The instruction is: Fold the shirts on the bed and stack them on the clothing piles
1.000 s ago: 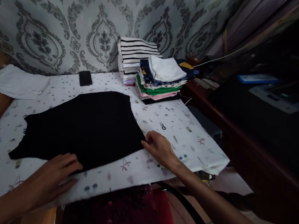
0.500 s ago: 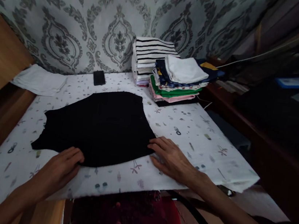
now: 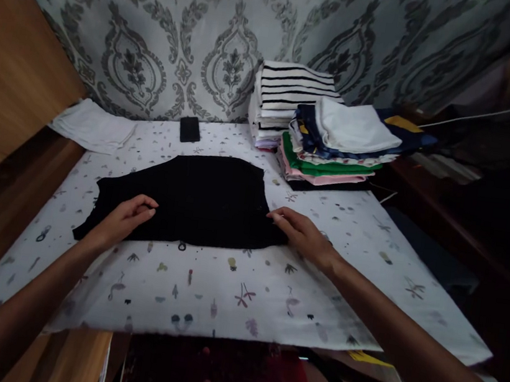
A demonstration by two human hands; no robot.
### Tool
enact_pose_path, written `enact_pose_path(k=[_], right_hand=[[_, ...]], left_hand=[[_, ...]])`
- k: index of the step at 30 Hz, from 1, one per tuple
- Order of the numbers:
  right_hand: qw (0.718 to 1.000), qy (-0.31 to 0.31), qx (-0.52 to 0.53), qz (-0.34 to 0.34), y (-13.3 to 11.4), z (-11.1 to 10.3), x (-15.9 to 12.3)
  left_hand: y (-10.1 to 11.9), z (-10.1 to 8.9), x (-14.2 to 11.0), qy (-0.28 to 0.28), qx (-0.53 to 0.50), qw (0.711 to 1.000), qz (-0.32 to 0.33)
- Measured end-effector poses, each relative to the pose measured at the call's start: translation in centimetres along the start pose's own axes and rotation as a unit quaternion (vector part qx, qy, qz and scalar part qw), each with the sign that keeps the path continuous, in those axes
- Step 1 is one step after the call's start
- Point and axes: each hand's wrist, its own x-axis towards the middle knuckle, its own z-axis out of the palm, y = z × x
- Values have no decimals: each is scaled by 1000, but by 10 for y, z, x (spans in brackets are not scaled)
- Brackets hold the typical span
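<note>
A black garment, in outline like a sleeveless top, lies flat across the printed white cloth in front of me. Its near side appears turned over toward the middle. My left hand reaches over the near left part, thumb and fingers pinched together on the black fabric. At the right end, my right hand pinches the garment near its corner. Black on black hides exactly how much fabric lies between the fingertips.
The patterned white cloth covers the table. Folded striped clothes and a stack of coloured clothes stand at the back right. A black phone lies near the wall, and folded white cloth at the back left.
The garment's near edge has been brought up and over, so the garment looks narrower. Both hands have moved away from me with it. The view has turned slightly left.
</note>
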Motion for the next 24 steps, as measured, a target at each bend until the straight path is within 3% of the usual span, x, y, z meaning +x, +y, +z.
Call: enact_pose_path(k=[3, 6, 9, 12, 15, 20, 24], right_hand=[[1000, -7, 24, -2, 1, 2, -7], [999, 1, 49, -16, 3, 5, -14], [993, 53, 87, -53, 6, 13, -15], [985, 112, 91, -91, 10, 22, -11], [986, 132, 36, -96, 10, 28, -7], [983, 136, -83, -87, 7, 31, -5], [976, 155, -117, -97, 8, 33, -5]], left_hand=[[-4, 3, -6, 7, 0, 1000, 12], [-5, 9, -8, 49, 14, 998, 37], [-6, 11, -8, 89, 17, 994, 60], [-8, 8, -9, 93, 15, 995, 33], [-11, 5, -12, 80, 52, 995, 17], [-8, 8, -19, 95, 191, 976, 44], [-7, 10, -20, 89, 230, 968, 46]])
